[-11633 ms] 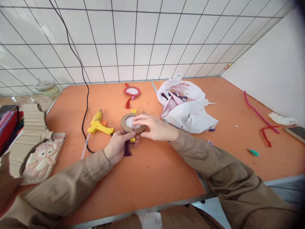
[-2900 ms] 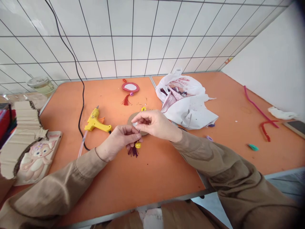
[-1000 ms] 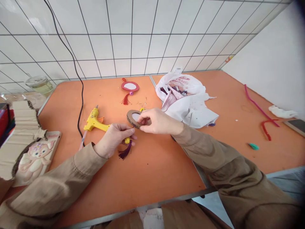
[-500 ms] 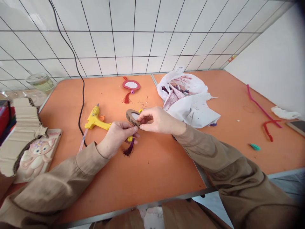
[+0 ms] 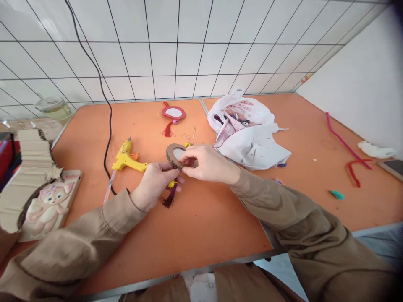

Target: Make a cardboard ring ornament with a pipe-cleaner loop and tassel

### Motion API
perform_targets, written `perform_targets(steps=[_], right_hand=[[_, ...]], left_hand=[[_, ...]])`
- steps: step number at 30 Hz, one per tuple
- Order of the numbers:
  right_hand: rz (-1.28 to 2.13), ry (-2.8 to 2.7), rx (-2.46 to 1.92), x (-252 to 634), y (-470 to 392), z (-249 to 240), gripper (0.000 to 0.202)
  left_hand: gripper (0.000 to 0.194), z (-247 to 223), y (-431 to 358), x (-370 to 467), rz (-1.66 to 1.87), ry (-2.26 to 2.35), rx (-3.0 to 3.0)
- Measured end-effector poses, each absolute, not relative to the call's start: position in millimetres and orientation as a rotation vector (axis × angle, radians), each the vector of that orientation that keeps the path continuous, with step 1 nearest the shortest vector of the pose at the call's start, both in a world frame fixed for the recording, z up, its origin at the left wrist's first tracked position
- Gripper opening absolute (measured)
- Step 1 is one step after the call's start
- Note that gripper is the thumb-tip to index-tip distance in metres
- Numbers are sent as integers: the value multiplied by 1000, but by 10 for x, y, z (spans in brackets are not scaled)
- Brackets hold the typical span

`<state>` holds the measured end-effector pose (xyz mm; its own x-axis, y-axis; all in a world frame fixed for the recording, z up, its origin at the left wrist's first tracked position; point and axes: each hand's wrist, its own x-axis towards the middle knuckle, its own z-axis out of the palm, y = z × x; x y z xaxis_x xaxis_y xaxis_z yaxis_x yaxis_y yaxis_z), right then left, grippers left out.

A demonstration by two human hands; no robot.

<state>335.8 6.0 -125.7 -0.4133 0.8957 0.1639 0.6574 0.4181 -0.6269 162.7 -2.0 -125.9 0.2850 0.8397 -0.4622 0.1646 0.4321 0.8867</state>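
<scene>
A round cardboard ornament (image 5: 171, 154) with a white centre is held above the orange table between both hands. My left hand (image 5: 155, 182) pinches its lower left edge. The fingers of my right hand (image 5: 209, 164) are closed at its right side, fingertips against the rim; whether they hold some smaller piece is hidden. Below the ornament hang a yellow bead (image 5: 171, 184) and a dark purple tassel (image 5: 169, 198). A small yellow loop (image 5: 187, 144) shows at its top. Left of my left hand lies a yellow hot glue gun (image 5: 127, 159) with a clear glue stick in its back.
A red ornament (image 5: 174, 112) with a tassel lies at the back. White plastic bag (image 5: 252, 144) with scraps sits behind my right hand. Black cable (image 5: 105, 126) runs down left. Torn cardboard (image 5: 28, 167) overlaps a relief plaque (image 5: 52, 205). Red pipe cleaners (image 5: 354, 170) lie right.
My right hand has shifted slightly left and down along the ornament's rim, uncovering more of the yellow loop. The ornament has tilted a little, and its white centre shows more.
</scene>
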Motion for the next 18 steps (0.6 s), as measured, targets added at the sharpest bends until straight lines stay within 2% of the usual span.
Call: perform_targets(steps=[14,18], right_hand=[[612,-2263,-1439,3329,33,-1224,6],[529,-2332,-1454,3340,32,-1215,15]], left_hand=[[11,-1294,-14,1635,619,1196,971],[11,-1309,-20,1631,633,1182,989]])
